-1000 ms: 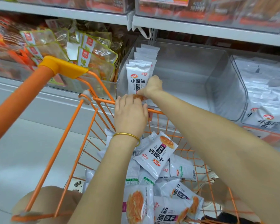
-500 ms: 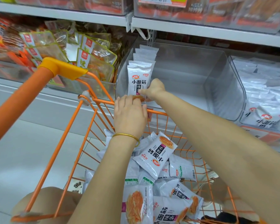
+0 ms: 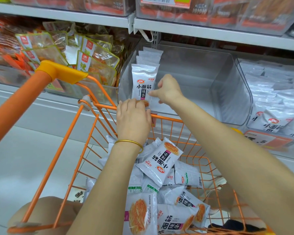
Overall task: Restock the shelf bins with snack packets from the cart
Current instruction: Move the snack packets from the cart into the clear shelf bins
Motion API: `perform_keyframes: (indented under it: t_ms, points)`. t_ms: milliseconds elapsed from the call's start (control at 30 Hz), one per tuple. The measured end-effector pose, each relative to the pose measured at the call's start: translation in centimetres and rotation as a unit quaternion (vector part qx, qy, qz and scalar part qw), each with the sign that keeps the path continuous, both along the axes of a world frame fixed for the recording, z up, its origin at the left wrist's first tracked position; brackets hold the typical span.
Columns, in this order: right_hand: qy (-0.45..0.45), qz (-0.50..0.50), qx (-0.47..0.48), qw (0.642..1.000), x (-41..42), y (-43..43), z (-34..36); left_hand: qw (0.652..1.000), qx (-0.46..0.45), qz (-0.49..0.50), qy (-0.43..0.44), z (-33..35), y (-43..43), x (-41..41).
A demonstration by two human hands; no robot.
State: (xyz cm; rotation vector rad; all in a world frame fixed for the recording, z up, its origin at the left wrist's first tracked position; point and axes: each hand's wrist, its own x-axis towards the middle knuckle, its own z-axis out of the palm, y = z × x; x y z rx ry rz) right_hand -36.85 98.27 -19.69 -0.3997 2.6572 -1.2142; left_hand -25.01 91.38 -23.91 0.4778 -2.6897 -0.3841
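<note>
The upright snack packet [image 3: 143,82], at the left end of the clear bin [image 3: 227,92], is pinched at its right edge by the curled thumb and fingers of the right hand [image 3: 170,89]. Its bottom edge is covered by the fingers of the left hand [image 3: 133,119], laid together; whether it is gripped there cannot be told.

Head view — forward and down, close over cart [image 3: 98,116]

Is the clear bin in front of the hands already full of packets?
No, only one row of packets stands against the left wall of the clear bin.
</note>
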Motion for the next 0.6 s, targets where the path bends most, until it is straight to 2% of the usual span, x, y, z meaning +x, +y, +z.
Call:
perform_keyframes:
  t_ms: [67, 133, 200, 267, 300, 367, 467, 600]
  points:
    - [0.041, 0.039, -0.036, 0.998, 2.3, 2.5, 1.6, 1.000, 0.009, -0.006, 0.012, 0.2, 0.0, 0.0]
    - [0.027, 0.132, -0.050, 0.990, 5.3, 5.5, 2.3, 0.999, 0.021, -0.012, 0.028, 0.4, 0.1, 0.0]
    - [0.026, 0.272, 0.078, 0.959, 7.8, 7.9, 1.4, 0.999, 0.026, -0.011, 0.033, 0.6, 0.3, 0.1]
    - [0.056, 0.383, 0.251, 0.887, 9.1, 8.8, -1.2, 0.999, 0.026, -0.011, 0.035, 0.8, 0.4, 0.1]
    - [0.068, 0.412, 0.302, 0.857, 9.3, 8.9, -2.7, 0.999, 0.026, -0.014, 0.038, 0.9, 0.5, 0.2]
    - [0.087, 0.431, 0.345, 0.829, 9.3, 8.8, -5.1, 0.998, 0.032, -0.017, 0.042, 1.0, 0.6, 0.2]
    - [0.133, 0.435, 0.361, 0.814, 9.0, 8.9, -6.1, 0.998, 0.041, -0.018, 0.053, 1.2, 0.7, 0.3]
    - [0.161, 0.409, 0.334, 0.834, 9.3, 9.7, -4.0, 0.990, 0.094, -0.040, 0.096, 1.9, 1.1, 0.2]
